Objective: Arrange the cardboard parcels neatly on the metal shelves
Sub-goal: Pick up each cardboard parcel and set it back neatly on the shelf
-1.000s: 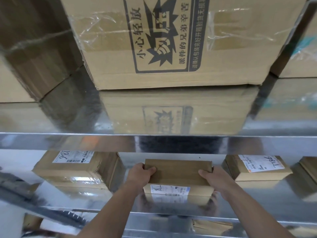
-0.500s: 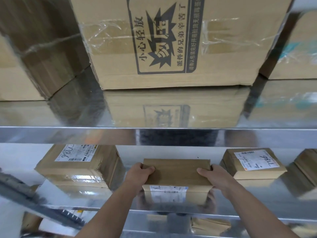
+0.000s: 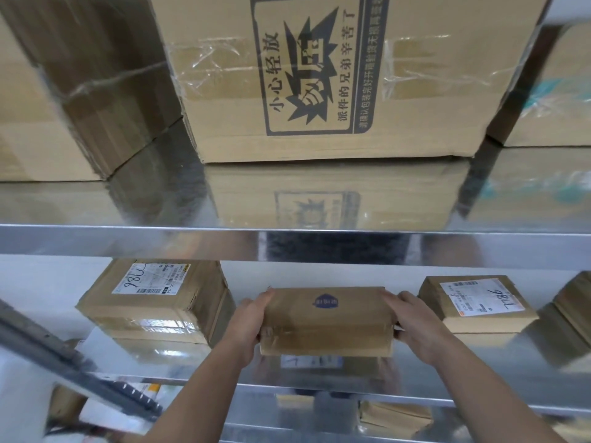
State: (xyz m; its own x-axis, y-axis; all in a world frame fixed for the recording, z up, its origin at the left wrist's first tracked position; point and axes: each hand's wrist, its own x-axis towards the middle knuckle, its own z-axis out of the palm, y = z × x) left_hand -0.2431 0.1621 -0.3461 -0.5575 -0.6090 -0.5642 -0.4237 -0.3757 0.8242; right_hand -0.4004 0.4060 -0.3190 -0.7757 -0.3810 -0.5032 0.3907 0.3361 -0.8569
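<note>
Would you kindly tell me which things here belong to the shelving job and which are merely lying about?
Job in hand: blue-sticker parcel, gripped by left hand and right hand; metal shelf under it; labelled parcel to its left; labelled parcel to its right.
Lying about: large printed box on the shelf above; dark rail at lower left.

A parcel storeroom: shiny metal shelves stacked with taped cardboard parcels (some bearing shipping labels).

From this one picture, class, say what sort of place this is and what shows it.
Probably a parcel stockroom: metal shelves, a labelled parcel with a handwritten number, a big box with a printed courier notice.
</note>
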